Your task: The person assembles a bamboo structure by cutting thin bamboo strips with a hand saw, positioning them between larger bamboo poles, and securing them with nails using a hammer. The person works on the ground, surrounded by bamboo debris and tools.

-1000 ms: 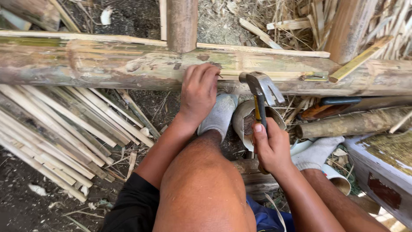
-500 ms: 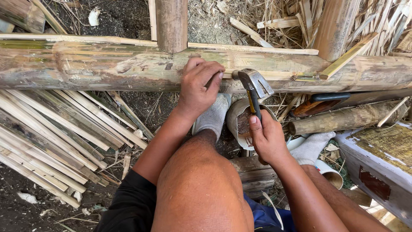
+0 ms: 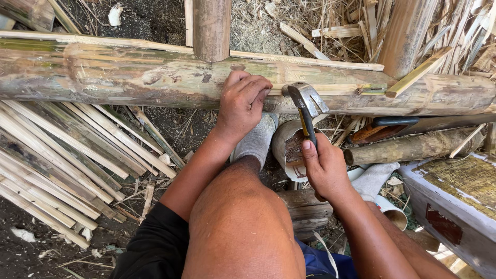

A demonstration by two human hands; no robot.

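Note:
My right hand [image 3: 324, 166] grips the handle of a claw hammer [image 3: 306, 103], whose metal head is at the side of a thick horizontal bamboo pole [image 3: 119, 77]. On the pole just left of the hammer head rests my left hand [image 3: 242, 101], fingers curled and pinched against the bamboo's surface; what they pinch is too small to see. A thin bamboo slat [image 3: 305, 60] lies along the top of the pole. An upright bamboo post [image 3: 212, 28] crosses behind the pole above my left hand.
Several split bamboo strips [image 3: 62, 155] lie in a pile on the ground at left. A small container [image 3: 289, 150] sits by my grey-socked feet [image 3: 257, 139]. A short bamboo piece [image 3: 408, 147] and a blade with a dark handle [image 3: 392, 126] lie right. A worn wooden box [image 3: 460, 201] stands at lower right.
The view has shifted slightly; the hammer head has come down closer to the pole, and my left hand has stayed pinched on the bamboo.

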